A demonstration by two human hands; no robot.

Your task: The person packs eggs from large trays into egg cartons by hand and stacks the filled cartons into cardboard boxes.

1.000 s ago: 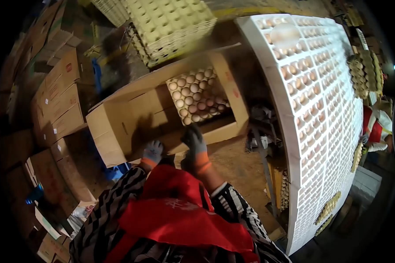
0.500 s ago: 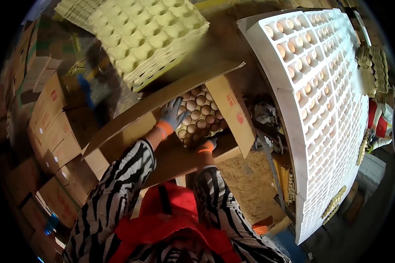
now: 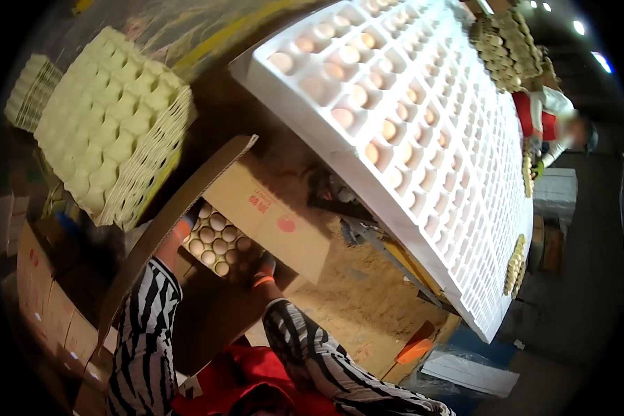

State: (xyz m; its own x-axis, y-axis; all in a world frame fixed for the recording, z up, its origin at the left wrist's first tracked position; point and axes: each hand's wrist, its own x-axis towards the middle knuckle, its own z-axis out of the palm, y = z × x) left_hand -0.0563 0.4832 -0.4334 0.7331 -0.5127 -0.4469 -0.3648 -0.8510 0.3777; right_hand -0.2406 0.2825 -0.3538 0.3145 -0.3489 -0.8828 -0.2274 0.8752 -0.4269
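Note:
A tray of brown eggs [image 3: 218, 240] lies inside an opened cardboard box [image 3: 262, 216]. My left hand [image 3: 185, 226], gloved with an orange cuff, reaches in at the tray's left side; the raised flap and shadow hide its fingers. At the tray's right edge is my right hand [image 3: 265, 265], in a dark glove with an orange cuff. Its fingers are closed against that edge, partly lost in shadow.
A large white rack [image 3: 423, 225] with eggs in its cells slants along the right. Stacked pale egg trays [image 3: 104, 125] stand upper left, above cardboard cartons [image 3: 55, 298]. Another person [image 3: 544, 121] works at the rack's far side. An orange object [image 3: 414, 351] lies lower right.
The view has swung right, so the box and pale trays appear further left. My left hand, spread over the tray's edge before, is now mostly hidden by the flap. My right hand remains beside the tray.

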